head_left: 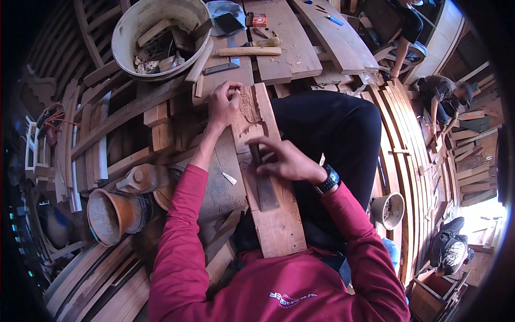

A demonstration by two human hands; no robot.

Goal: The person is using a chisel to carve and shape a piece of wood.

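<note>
A long wooden board (280,225) lies lengthwise in front of me, its near end against my red shirt. Its far part has a rough, chipped recess (249,110) with a ragged edge. My left hand (222,104) is closed round the board's far left edge, beside that recess. Over the middle of the board, my right hand (289,161) pinches the upper end of a dark, flat, bar-shaped tool (266,193). The tool's lower end points toward me along the board; motion blur hides its exact kind. A dark watch (328,178) is on my right wrist.
Beyond the board, a bench (284,40) of planks bears a wooden-handled tool (263,42), a wooden stick (249,52) and a blue knife (335,20). A whitish bucket (120,48) of scraps stands far left, an orange-brown bucket (104,214) nearer. Three other people work at right.
</note>
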